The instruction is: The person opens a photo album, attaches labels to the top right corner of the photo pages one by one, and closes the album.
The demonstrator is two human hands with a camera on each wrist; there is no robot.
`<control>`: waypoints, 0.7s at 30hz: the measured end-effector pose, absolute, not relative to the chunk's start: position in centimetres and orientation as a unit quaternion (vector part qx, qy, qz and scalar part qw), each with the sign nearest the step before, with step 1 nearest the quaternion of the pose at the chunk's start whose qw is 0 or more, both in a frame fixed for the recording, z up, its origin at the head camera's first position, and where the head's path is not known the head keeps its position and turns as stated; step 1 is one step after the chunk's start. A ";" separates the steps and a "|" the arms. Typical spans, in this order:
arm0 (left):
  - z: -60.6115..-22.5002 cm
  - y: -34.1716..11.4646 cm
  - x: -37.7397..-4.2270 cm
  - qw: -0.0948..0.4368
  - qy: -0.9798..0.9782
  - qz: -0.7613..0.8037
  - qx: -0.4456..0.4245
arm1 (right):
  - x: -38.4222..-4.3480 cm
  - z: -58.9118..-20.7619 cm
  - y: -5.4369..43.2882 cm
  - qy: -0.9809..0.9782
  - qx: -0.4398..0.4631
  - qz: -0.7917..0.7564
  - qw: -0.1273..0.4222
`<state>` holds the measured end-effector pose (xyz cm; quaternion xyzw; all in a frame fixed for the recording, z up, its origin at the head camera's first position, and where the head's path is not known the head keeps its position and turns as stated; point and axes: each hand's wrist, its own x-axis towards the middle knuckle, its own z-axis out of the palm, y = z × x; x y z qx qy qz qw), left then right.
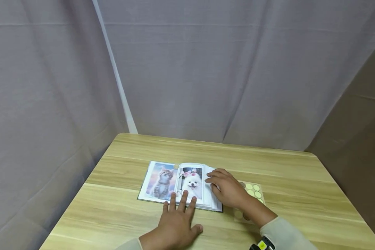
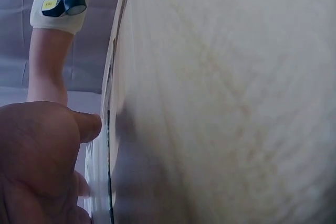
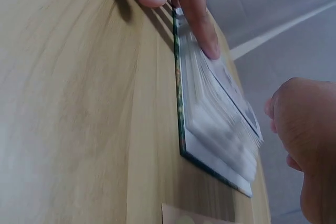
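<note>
An open photo album (image 1: 190, 205) lies on the table, a kitten picture (image 1: 162, 182) on its left page and a white dog picture (image 1: 192, 184) on the right. My left hand (image 1: 178, 222) is spread flat at the near edge, fingertips resting on the lower pages. In the right wrist view, one left fingertip (image 3: 210, 48) touches the top page. My right hand (image 1: 228, 189) is over the album's right side with fingers loosely bent. In the right wrist view, this right hand (image 3: 310, 129) appears apart from the page stack (image 3: 215, 124), and nothing shows in it.
A sheet of round yellow stickers (image 1: 257, 194) lies right of the album, partly hidden under the right forearm. One round sticker (image 1: 176, 166) sits at the top of the album near the fold. Grey curtains (image 1: 187, 76) hang around the wooden table (image 1: 300, 194).
</note>
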<state>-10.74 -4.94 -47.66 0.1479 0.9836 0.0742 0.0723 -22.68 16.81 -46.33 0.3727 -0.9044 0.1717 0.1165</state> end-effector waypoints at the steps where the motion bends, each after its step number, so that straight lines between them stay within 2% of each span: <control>1: -47.6 -5.0 -10.7 0.071 0.984 0.074 0.148 | -22.6 -46.3 17.1 -0.907 0.368 0.172 0.115; 7: -47.3 -5.0 -10.8 0.064 0.984 0.082 0.148 | -22.0 -46.0 18.5 -0.910 0.359 0.167 0.121; 13: -47.1 -5.2 -11.2 0.037 0.985 0.083 0.150 | -21.4 -45.9 20.3 -0.899 0.375 0.173 0.147; 21: -46.9 -5.1 -11.4 -0.006 0.983 0.106 0.151 | -20.3 -46.0 22.4 -0.901 0.363 0.181 0.152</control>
